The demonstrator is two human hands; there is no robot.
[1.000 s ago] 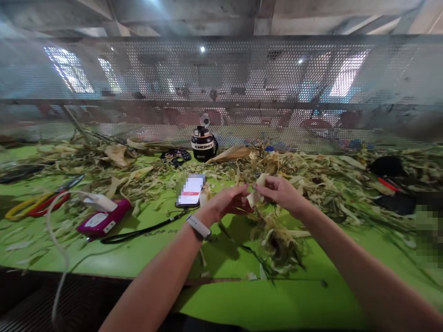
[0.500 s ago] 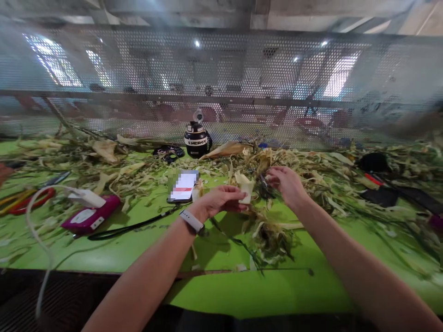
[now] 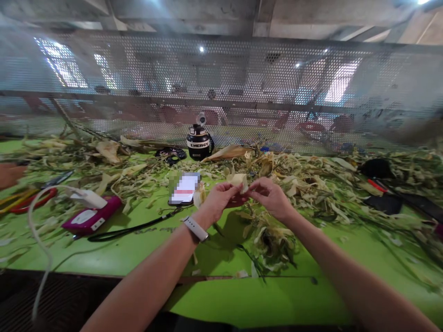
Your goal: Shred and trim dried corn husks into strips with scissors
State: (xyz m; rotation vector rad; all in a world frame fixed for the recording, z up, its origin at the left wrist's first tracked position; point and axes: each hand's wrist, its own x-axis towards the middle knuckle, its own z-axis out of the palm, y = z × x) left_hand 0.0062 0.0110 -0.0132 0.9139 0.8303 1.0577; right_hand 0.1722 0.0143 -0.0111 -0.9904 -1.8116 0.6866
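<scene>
A pale strip of corn husk [image 3: 239,178] is pinched upright in my left hand [image 3: 219,199], its fingers closed at the lower part. My right hand [image 3: 272,197] meets it from the other side, thumb and fingertips pressed together at the strip's right edge. Just below my hands, a ruffled husk flower [image 3: 273,246] lies on the green table [image 3: 207,299]. A thin dark green stem [image 3: 251,258] runs beside it. Another pale husk piece [image 3: 200,197] shows behind my left wrist, close to the phone [image 3: 185,188].
Husk scraps [image 3: 311,180] cover the table's back. A black bottle [image 3: 199,144] stands near the perforated metal screen [image 3: 235,78]. On the left are a purple power strip [image 3: 92,216] with a white charger, red-handled scissors [image 3: 38,202] and another person's hand [image 3: 12,175].
My right hand has come left from the scraps to the husk strip in my left hand. The strip now leans lower between both hands. The view has shifted slightly.
</scene>
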